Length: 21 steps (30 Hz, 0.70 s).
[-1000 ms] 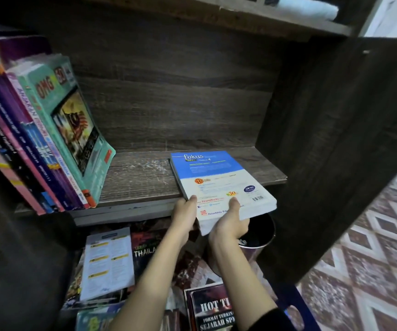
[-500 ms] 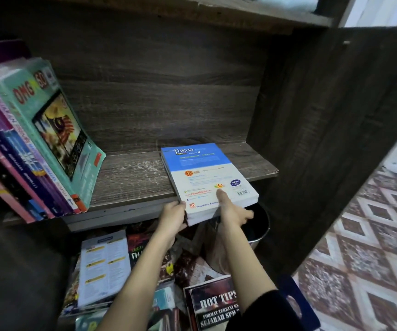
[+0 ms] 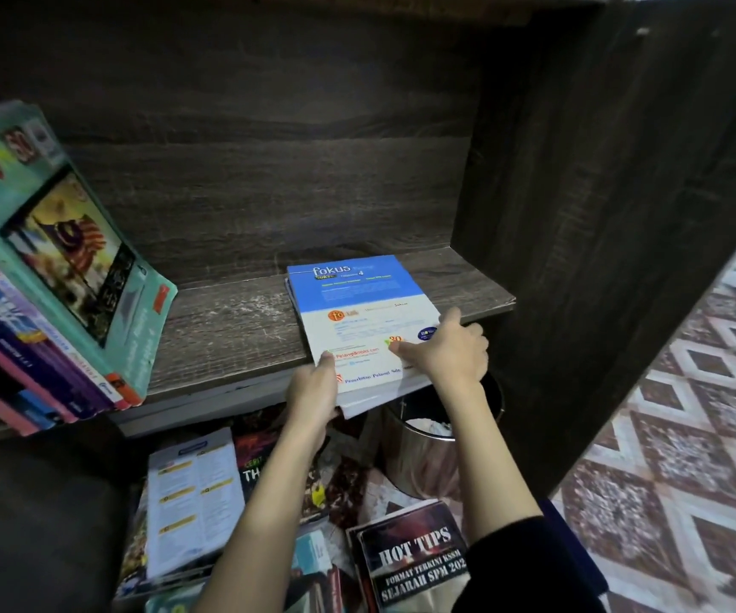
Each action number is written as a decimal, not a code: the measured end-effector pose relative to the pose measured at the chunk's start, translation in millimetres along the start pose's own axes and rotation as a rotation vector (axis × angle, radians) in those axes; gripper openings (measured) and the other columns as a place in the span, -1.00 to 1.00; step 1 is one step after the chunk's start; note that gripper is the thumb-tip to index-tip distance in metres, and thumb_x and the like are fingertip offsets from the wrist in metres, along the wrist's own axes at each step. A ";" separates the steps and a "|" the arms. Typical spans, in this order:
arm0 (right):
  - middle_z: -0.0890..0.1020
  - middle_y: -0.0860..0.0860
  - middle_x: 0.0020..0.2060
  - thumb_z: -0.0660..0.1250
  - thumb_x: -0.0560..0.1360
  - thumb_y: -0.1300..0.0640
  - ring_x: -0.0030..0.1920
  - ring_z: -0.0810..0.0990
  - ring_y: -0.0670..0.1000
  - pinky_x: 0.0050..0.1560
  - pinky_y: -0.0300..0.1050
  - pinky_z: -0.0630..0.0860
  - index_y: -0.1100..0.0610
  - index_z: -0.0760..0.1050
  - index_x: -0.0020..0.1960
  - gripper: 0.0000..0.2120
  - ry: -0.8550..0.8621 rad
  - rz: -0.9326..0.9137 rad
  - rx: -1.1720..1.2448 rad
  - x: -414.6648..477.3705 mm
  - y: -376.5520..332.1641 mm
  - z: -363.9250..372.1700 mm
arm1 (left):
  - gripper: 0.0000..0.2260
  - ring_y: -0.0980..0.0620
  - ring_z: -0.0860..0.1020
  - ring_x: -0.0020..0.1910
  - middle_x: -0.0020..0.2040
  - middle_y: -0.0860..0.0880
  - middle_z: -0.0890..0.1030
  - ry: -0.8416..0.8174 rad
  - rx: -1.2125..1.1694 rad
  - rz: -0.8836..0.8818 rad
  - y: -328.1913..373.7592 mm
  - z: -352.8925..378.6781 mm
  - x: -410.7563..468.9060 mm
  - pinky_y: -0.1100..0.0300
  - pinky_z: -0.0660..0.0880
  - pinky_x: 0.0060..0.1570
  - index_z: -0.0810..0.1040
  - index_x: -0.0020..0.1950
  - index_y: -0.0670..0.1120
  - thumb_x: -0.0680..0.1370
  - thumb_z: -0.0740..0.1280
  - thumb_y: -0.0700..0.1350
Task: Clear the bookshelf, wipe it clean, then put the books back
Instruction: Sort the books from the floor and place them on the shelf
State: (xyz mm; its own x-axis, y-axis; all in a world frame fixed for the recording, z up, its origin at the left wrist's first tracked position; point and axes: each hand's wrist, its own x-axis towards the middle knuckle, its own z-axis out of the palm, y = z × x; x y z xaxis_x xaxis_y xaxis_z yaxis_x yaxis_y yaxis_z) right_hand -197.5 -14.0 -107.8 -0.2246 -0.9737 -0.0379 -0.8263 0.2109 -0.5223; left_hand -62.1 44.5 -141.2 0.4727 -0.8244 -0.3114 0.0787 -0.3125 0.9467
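1. At 9 o'clock a row of books point(image 3: 25, 311) leans to the right on the shelf point(image 3: 233, 329). The outermost teal cover reads "OMG" and "30" above a picture of a flag.
2. The left hand point(image 3: 313, 391) is clamped on the near left corner of the blue-and-white book point(image 3: 357, 311), thumb on the cover and fingers underneath.
3. That book lies flat on the right half of the shelf, with its near end overhanging the front edge. Its long axis runs from 6 to 12 o'clock, away from the person. Legible on it are "fokus", "4", "PelangiBooks.com", "30" and "Penerbitan Pelangi Sdn".
4. The right hand point(image 3: 450, 347) grips the near right edge, forefinger flat on the cover and the other fingers curled round the side. The book stretches toward 12 o'clock from both hands, which are about equally near. The next move likely pushes it straight in, or tips it upright toward the row at 9 o'clock.
5. At 6 o'clock, below the shelf, stands a metal bin point(image 3: 419, 462). Just nearer lies a dark book point(image 3: 415, 564) reading "HOT TIPS", "FORMAT TERKINI KSSM" and "SEJARAH SPM".
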 end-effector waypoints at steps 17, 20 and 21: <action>0.69 0.15 -0.11 0.18 0.58 0.30 -0.20 0.70 0.07 -0.14 0.00 0.63 0.27 0.48 0.19 -0.78 -0.777 0.026 1.138 -4.7 -10.1 -1.3 | -0.85 0.03 0.57 -0.23 -0.09 -0.09 0.62 0.077 -0.099 0.102 14.4 -69.7 -3.6 0.23 0.53 -0.34 0.46 0.07 -0.14 0.66 0.13 -0.12; 0.65 0.25 0.03 0.19 0.57 0.30 -0.14 0.69 0.12 -0.10 0.04 0.64 0.31 0.43 0.26 -0.73 -0.766 -0.087 1.301 -11.1 -18.1 -11.3 | -0.85 0.15 0.57 -0.32 -0.20 0.01 0.60 0.053 -0.136 0.111 19.1 -78.3 -10.5 0.35 0.49 -0.50 0.47 0.04 -0.10 0.66 0.13 -0.11; 0.64 0.26 0.04 0.20 0.57 0.29 -0.13 0.68 0.13 -0.11 0.04 0.65 0.30 0.43 0.26 -0.73 -0.763 -0.130 1.349 -14.8 -22.1 -15.2 | -0.84 0.17 0.59 -0.34 -0.20 0.02 0.61 0.038 -0.136 0.106 20.4 -81.9 -12.5 0.34 0.50 -0.48 0.48 0.04 -0.09 0.66 0.13 -0.11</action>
State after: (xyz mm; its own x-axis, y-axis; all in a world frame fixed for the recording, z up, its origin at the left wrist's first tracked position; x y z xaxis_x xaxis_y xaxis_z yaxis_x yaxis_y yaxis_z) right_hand -183.8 -3.0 -82.8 0.4617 -0.8784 -0.1233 0.3358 0.3017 -0.8923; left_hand 5.4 87.1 -111.1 0.5173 -0.8300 -0.2084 0.1435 -0.1560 0.9773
